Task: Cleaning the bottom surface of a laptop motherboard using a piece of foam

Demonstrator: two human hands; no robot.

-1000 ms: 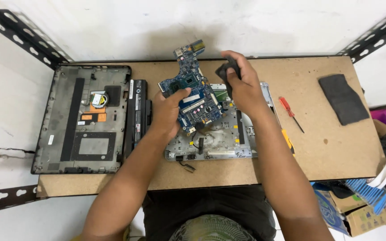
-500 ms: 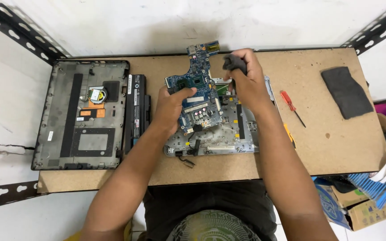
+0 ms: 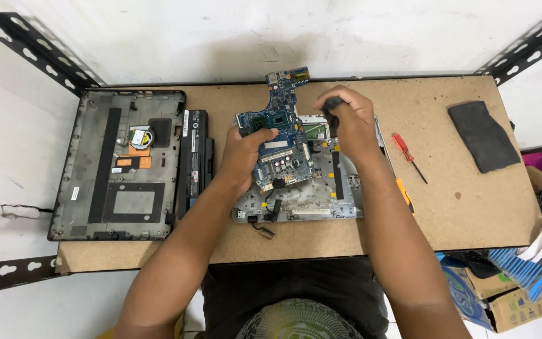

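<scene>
Since the earlier frames the blue circuit board (image 3: 278, 139) has been tipped a little further up and towards twelve o'clock, and the right hand (image 3: 349, 123) has slid with its dark object from the board's upper edge to just beside it at three o'clock.

The left hand (image 3: 244, 154) has its thumb laid over the board's top face and its fingers curled underneath at the nine o'clock edge, gripping the board and holding it tilted above the grey laptop chassis (image 3: 321, 188). The right hand is closed in a fist around a small black object (image 3: 330, 108); what kind of tool it is cannot be told, since the fingers cover most of it. That fist hovers over the upper part of the chassis, near the board's right edge; whether the two touch cannot be told.

The chassis lies flat at the middle of the brown workbench (image 3: 446, 207), with a loose black cable end (image 3: 262, 228) sticking out at its six o'clock side. At nine o'clock from the chassis lies a long black battery pack (image 3: 196, 160), and beyond it, touching it, the dark bottom cover (image 3: 105, 176) of the laptop, inner side up. At three o'clock from the right forearm lies a red-handled screwdriver (image 3: 408, 154), and farther out at two o'clock a dark grey cloth (image 3: 483, 137). A yellow tool handle (image 3: 404, 193) peeks out beside the right forearm.
</scene>
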